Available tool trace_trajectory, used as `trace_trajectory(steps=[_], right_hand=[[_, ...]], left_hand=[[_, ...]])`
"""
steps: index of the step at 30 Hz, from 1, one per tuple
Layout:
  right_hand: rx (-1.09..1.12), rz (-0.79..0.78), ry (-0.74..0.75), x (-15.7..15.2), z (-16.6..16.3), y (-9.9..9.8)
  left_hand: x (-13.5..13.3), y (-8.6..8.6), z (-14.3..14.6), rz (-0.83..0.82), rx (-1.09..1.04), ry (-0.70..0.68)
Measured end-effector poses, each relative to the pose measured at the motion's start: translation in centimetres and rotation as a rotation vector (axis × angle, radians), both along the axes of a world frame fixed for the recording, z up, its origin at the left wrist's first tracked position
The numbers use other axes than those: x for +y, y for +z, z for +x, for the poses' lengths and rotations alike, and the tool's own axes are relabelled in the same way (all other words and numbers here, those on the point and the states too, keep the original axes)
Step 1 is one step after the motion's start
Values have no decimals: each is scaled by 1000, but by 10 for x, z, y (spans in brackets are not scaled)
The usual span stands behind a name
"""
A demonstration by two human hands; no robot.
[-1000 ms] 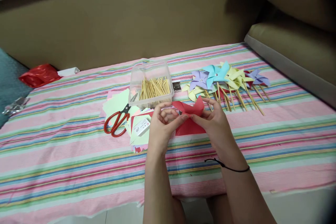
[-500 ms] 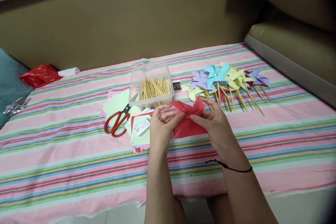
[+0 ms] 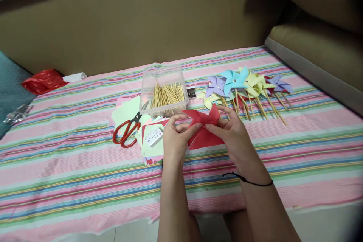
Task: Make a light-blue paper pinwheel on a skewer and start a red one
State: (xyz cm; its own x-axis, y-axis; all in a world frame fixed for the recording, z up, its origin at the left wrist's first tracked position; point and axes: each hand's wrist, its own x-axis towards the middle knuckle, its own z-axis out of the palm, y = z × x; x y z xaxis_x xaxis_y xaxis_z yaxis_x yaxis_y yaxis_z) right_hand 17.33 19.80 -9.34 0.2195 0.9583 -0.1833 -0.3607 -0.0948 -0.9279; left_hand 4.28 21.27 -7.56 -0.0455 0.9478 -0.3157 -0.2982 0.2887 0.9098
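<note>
A red paper sheet (image 3: 204, 128), cut and partly folded into pinwheel blades, is held above the striped cloth (image 3: 70, 166) between both my hands. My left hand (image 3: 176, 138) pinches its left side with fingers curled. My right hand (image 3: 231, 134) pinches the folded tips at its middle; a black cord circles that wrist. Behind the hands stands a clear plastic box of wooden sticks (image 3: 165, 91).
Red-handled scissors (image 3: 127, 130) lie on a stack of coloured paper squares (image 3: 147, 141) to the left, with a small white box (image 3: 153, 137) on it. Several finished pinwheels (image 3: 241, 87) lie at the right. A red bag (image 3: 42, 80) sits far left; cushions (image 3: 320, 45) at right.
The red paper and both hands have shifted very slightly; the grip is the same.
</note>
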Motion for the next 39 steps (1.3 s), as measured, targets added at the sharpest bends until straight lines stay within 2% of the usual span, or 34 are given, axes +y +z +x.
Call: trace_trajectory(steps=[14, 22, 39], right_hand=[[1, -29, 5, 0, 0, 1], [-23, -20, 7, -1, 0, 0], [-27, -8, 8, -1, -2, 1]], left_hand=[[0, -1, -8, 104, 101, -100], [0, -2, -14, 97, 49, -162], [-1, -1, -5, 41, 92, -83]])
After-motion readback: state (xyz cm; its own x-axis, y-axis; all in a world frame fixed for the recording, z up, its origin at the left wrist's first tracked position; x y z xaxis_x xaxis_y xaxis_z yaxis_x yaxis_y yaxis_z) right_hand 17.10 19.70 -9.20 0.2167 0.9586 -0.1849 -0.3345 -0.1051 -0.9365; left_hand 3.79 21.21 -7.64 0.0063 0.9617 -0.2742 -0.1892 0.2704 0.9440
